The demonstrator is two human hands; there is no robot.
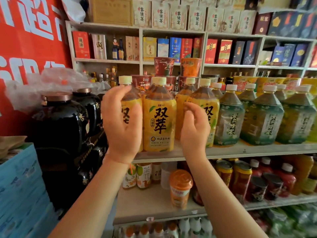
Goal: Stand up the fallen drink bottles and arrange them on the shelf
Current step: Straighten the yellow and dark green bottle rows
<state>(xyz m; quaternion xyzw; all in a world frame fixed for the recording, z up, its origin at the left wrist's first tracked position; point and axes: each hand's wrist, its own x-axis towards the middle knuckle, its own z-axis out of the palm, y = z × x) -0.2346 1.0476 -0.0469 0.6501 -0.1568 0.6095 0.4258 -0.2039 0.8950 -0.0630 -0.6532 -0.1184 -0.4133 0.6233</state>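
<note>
Several yellow tea bottles with cream caps stand upright in a row at the left end of the shelf board [240, 149]. My left hand [120, 121] lies over the front of the leftmost yellow bottle [133, 102], its fingers reaching up to the bottle's shoulder and its thumb across the label. The middle yellow bottle [159, 115] stands free between my hands. My right hand [193, 129] hovers with loosely curled fingers in front of two more yellow bottles [211, 105], holding nothing. No fallen bottle is in view.
Green-labelled tea bottles [229, 117] fill the shelf to the right. Instant-noodle cups [164, 64] are stacked behind the yellow bottles. Black ceramic jars [58, 121] stand left of the shelf, above blue cartons [20, 186]. The lower shelf holds an orange cup [181, 188] and red drinks.
</note>
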